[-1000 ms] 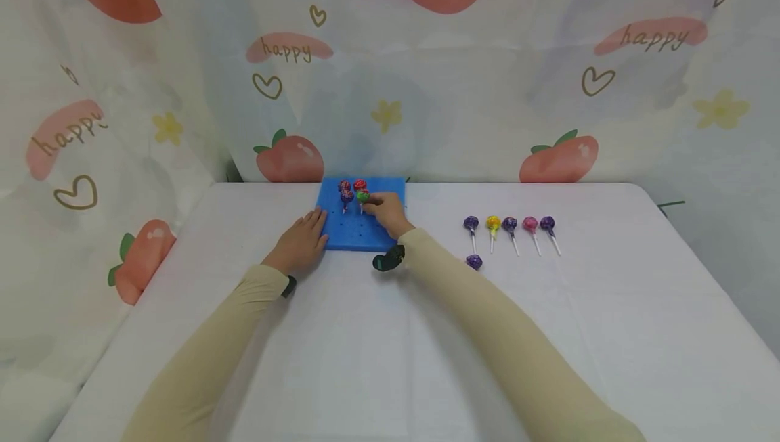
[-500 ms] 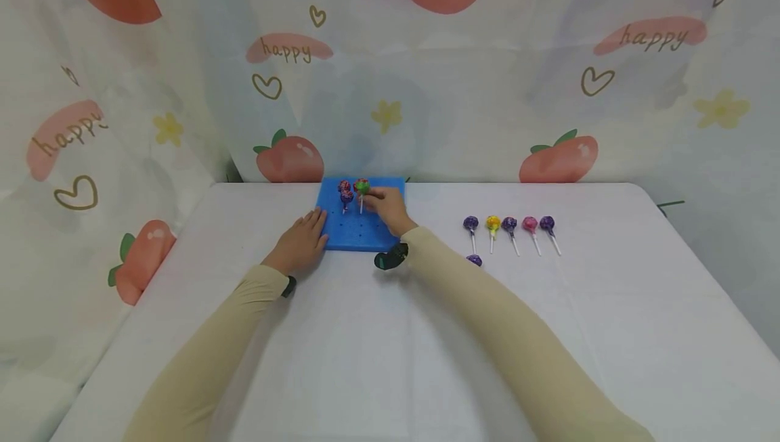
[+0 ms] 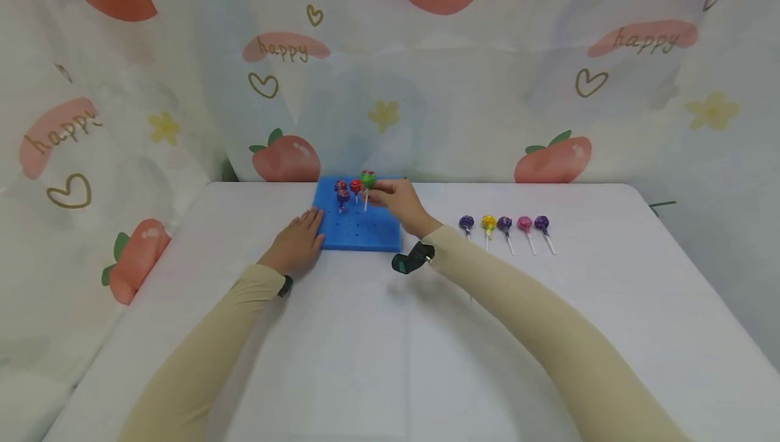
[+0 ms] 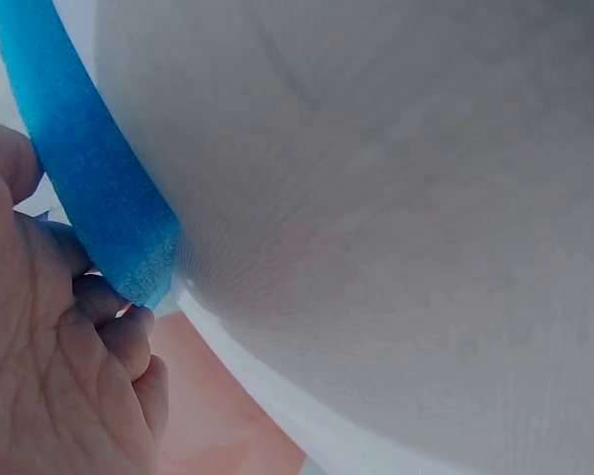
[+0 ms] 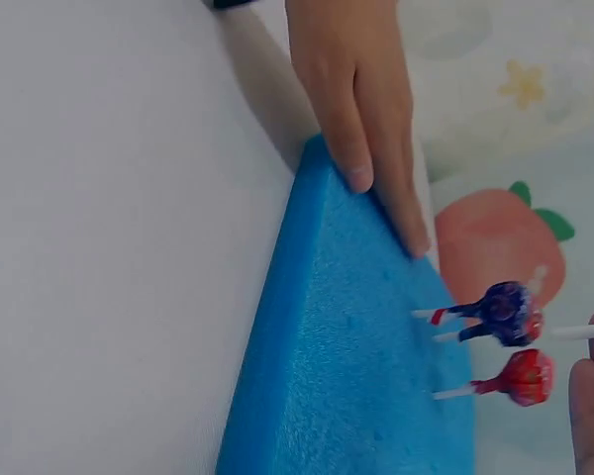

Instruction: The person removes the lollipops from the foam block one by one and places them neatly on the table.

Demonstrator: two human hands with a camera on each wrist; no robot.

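Pinching a green lollipop (image 3: 367,180) by its stick, the right hand (image 3: 399,205) hangs over the far right part of a blue block (image 3: 372,232), and the stick's lower end shows apart from the block's top. Just left of it a red lollipop (image 3: 356,187) and two dark lollipops (image 3: 343,196) stand close together near the block's far edge, leaving little space between their heads and the green one. The left hand (image 3: 295,242), well apart from the right, lies with its fingers extended against the block's left edge, touching it. The block's far edge runs close to the far edge of the white table (image 3: 341,334), with the printed backdrop (image 3: 451,90) just behind, so room that way is tight. From its near edge a broad stretch of tabletop spreads forward. To the right, a wide gap, crossed by the right sleeve (image 3: 518,306), parts the block from a row of five lollipops (image 3: 504,223) in purple, yellow and pink wrappers, lying side by side and well in from the table's right edge.
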